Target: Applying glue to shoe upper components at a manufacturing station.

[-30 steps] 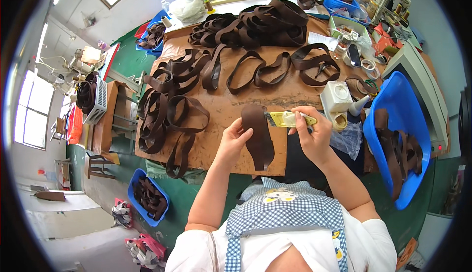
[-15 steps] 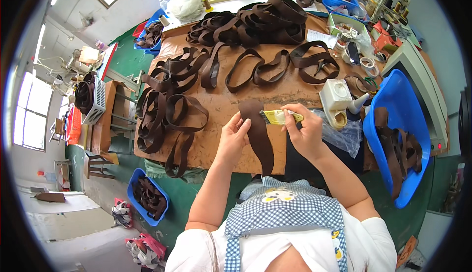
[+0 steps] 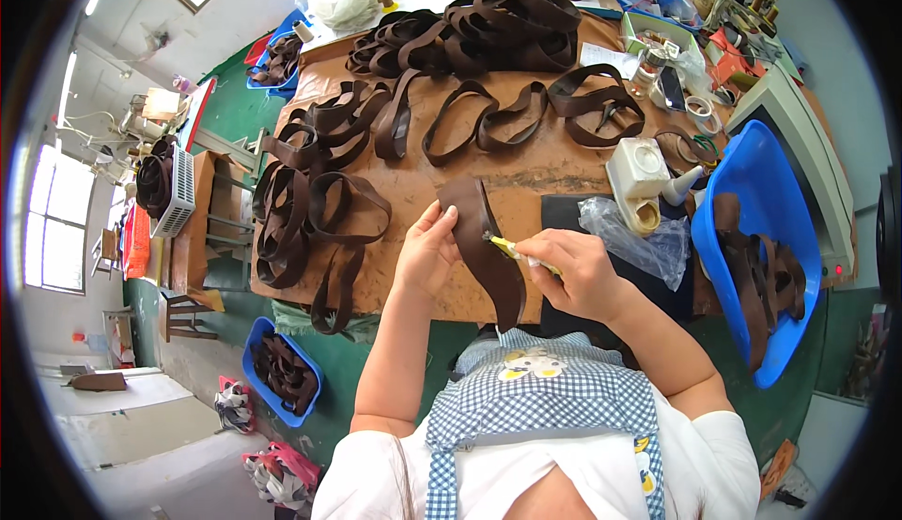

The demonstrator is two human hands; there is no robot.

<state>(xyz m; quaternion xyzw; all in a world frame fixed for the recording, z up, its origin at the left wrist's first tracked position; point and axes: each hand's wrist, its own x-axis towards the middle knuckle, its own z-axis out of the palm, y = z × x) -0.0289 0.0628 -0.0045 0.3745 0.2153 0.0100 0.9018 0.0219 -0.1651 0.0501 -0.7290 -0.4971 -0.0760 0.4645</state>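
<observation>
Surface (image 3: 564,168), brown and worn, fills the middle of my head view. By its right side I see a blue tub (image 3: 759,165) holding dark strips (image 3: 752,271), and toward the far edge a heap of bands (image 3: 512,30). One brown strip (image 3: 477,259) hangs above the near part — left hand (image 3: 427,249) pinching its upper left edge, right hand (image 3: 581,271) clasping a yellow brush (image 3: 505,246), tip at the strip's right edge.

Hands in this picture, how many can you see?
2: the left hand gripping the brown strip from the left, and the right hand, right of it, holding a yellow-handled tool. No others show, though clutter could hide some.
</observation>
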